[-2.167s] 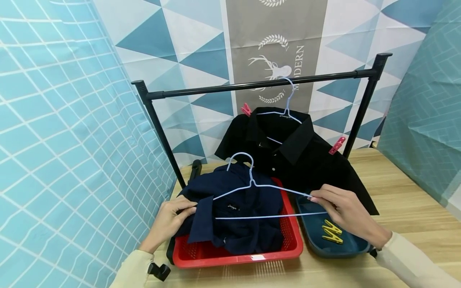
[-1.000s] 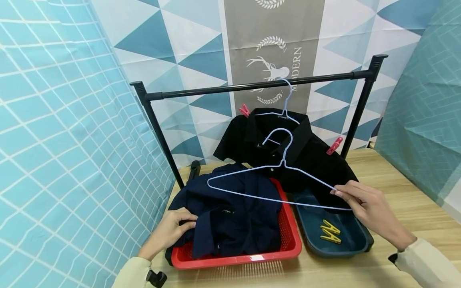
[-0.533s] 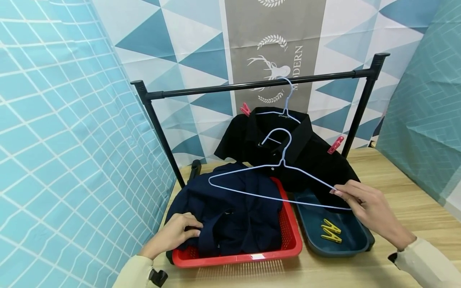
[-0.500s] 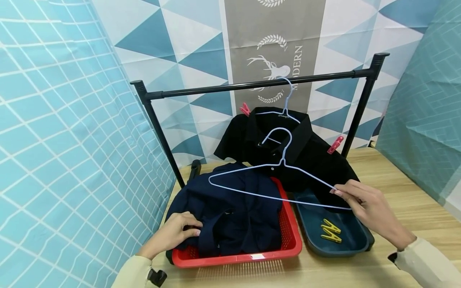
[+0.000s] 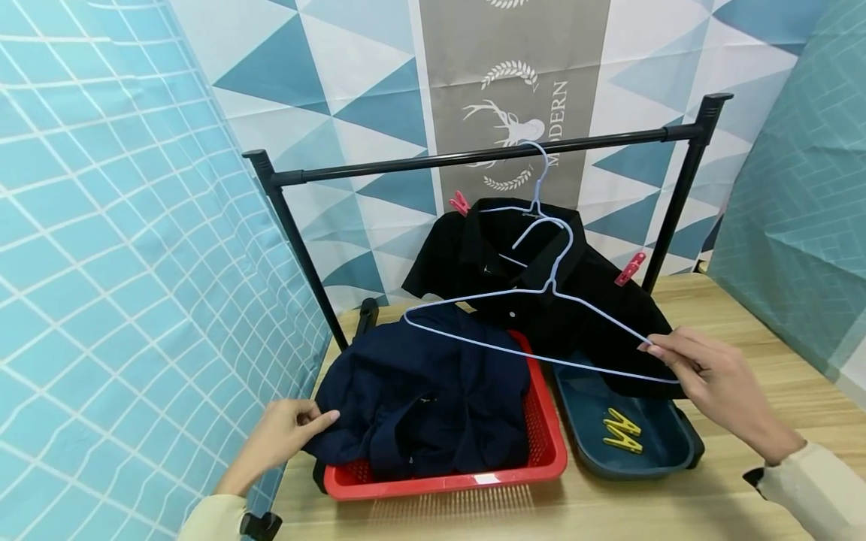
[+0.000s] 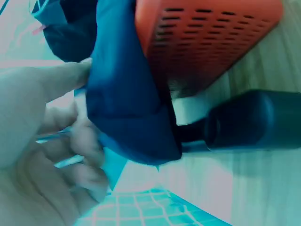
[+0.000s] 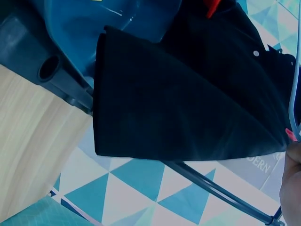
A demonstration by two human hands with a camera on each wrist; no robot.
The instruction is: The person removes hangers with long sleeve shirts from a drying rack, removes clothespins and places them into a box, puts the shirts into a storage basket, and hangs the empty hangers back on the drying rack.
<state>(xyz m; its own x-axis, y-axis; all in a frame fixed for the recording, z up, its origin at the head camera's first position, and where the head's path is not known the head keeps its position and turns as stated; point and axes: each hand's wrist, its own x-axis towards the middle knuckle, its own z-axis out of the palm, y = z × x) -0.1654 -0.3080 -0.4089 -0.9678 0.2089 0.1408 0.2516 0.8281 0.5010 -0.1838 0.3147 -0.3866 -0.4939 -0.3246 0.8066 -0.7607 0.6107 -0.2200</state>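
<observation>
Pale blue, the hanger [image 5: 552,285] right of centre is pinched in the right grip [image 5: 716,382]. At lower left of the frame, the left grip [image 5: 286,430] is at the edge of the navy garment [image 5: 440,361] in the red basket [image 5: 446,488]; pinching or not, I cannot tell.

Looks bright and evenly lit in the head view, with a white glint on the red basket [image 5: 419,489] and soft shadows on the table [image 5: 676,511]. Turns bluish and hazy in the left wrist view, blurring the left hand [image 6: 37,165]. Sinks the black shirt [image 7: 174,108] into flat darkness in the right wrist view.
</observation>
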